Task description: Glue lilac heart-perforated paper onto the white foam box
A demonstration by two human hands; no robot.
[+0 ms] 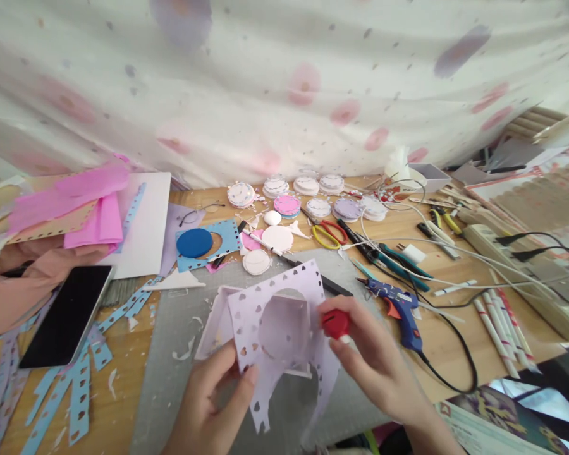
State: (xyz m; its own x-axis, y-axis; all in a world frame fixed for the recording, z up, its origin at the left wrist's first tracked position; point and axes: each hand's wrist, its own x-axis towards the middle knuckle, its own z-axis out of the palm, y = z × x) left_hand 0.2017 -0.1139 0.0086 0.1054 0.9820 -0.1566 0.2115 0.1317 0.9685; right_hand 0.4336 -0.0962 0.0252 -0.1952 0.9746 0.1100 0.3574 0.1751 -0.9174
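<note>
Left hand: the left hand (213, 404) pinches the lower edge of a lilac paper sheet (277, 328), thumb on top.
Right hand: the right hand (370, 360) is closed around a small red-capped tool (336, 324), pressed against the sheet's right edge.
Sheet: held just above the grey cutting mat (171, 379) – heart holes line its border, and a round opening is already cut from the middle.
Progress: my guess is the cutting is mostly done; trimming remains.
Middle of the table: blue glue gun (398, 306), scissors (329, 234), blue disc (194, 242).
Far edge: stacked decorated discs (275, 187) – several appear finished.
</note>
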